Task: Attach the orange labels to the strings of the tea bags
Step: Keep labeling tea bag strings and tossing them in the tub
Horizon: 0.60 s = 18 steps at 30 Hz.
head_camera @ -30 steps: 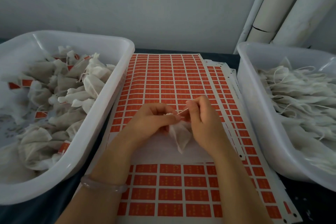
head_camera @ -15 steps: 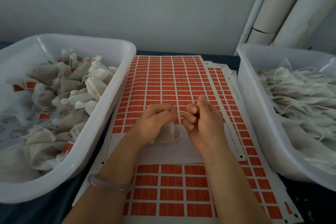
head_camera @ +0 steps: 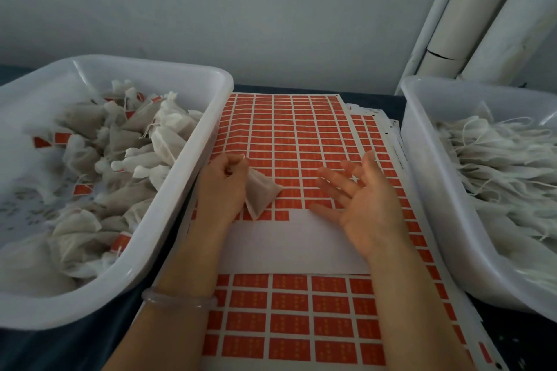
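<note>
The left bin (head_camera: 90, 78) holds a loose heap of filled tea bags (head_camera: 120, 141), and orange labels (head_camera: 83, 189) show here and there among them. The right bin (head_camera: 428, 190) holds a pile of flat white bags (head_camera: 497, 175) with loose strings and no orange on them. Between the bins, on the dark surface (head_camera: 373, 98), lies a sheet (head_camera: 286, 135) of orange labels in rows. It has a bare white strip (head_camera: 286, 247) across its middle, and more sheets (head_camera: 388, 129) stick out from under its right edge.

The left hand (head_camera: 221, 187), just beside the left bin's rim, has its fingers curled round the top of one tea bag (head_camera: 260, 193). The bag juts out to the right over the labels. Its string is hidden in the fingers, so I cannot tell if a label is on it. A pale bracelet (head_camera: 179, 300) sits on that wrist.

The right hand (head_camera: 361, 208) is wide, palm up and fingers spread, and holds nothing. It is over the sheet, between the held bag and the right bin. White tubes (head_camera: 452, 24) lean on the wall behind the right bin.
</note>
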{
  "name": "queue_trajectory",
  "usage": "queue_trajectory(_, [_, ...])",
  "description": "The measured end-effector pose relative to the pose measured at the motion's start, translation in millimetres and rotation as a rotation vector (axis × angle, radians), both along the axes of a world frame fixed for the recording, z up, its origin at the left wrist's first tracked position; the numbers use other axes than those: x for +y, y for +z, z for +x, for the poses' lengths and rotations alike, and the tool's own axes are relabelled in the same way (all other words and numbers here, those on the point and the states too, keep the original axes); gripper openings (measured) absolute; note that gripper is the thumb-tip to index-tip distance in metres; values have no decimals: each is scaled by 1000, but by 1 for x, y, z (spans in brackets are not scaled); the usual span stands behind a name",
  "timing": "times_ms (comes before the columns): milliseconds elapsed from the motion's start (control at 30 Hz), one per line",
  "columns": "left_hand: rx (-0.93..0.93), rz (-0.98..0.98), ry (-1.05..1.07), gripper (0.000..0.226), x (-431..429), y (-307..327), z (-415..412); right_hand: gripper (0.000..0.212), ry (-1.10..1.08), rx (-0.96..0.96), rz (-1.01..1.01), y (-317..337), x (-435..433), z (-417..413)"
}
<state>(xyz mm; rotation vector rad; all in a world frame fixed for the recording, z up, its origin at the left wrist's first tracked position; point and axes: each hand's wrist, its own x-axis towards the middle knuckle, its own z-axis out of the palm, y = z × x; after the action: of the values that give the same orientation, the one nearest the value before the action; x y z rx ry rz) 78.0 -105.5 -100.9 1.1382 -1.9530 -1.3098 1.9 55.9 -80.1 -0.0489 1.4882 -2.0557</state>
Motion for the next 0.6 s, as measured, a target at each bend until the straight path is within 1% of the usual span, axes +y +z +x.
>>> queue_trajectory(67, [6, -131, 40, 22, 5, 3, 1, 35, -13, 16, 26, 0, -1, 1])
queue_trajectory(100, [7, -223, 65, 31, 9, 4, 2, 34, -37, 54, 81, 1, 0, 1])
queue_trajectory(133, [-3, -316, 77, 39, 11, 5, 2, 31, -72, 141, 195, 1, 1, 2])
queue_trajectory(167, [-47, -433, 52, 41, 13, 6, 3, 28, -111, 270, 359, 1, 4, 2])
queue_trajectory(200, [-142, -568, -26, 37, 15, 7, 4, 27, -155, 414, 545, 1, 8, 1])
queue_trajectory(233, [-244, -676, -147, 33, 15, 7, 6, 32, -180, 529, 727, 1, 13, 0])
queue_trajectory(267, [-307, -691, -277, 31, 14, 6, 8, 40, -170, 596, 865, 0, 17, -2])
queue_trajectory(300, [-358, -633, -413, 35, 14, 5, 12, 49, -128, 622, 964, 1, 20, -2])
queue_trajectory(333, [-412, -554, -530, 42, 13, 4, 16, 54, -86, 628, 1023, 0, 23, -4])
queue_trajectory(367, [-478, -493, -622, 50, 12, 4, 18, 56, -58, 621, 1041, 1, 26, -6])
queue_trajectory(400, [-528, -456, -674, 56, 11, 2, 19, 53, -48, 611, 1023, 2, 29, -10])
queue_trajectory(433, [-528, -431, -687, 58, 10, 1, 18, 48, -40, 579, 980, 4, 34, -12])
queue_trajectory(467, [-507, -413, -682, 58, 8, -1, 17, 41, -46, 525, 906, 6, 39, -15])
queue_trajectory(500, [-485, -399, -672, 58, 8, -3, 16, 37, -66, 430, 793, 10, 43, -15])
queue_trajectory(600, [-457, -419, -652, 61, 8, -9, 13, 34, -184, -44, 158, 12, 42, -17])
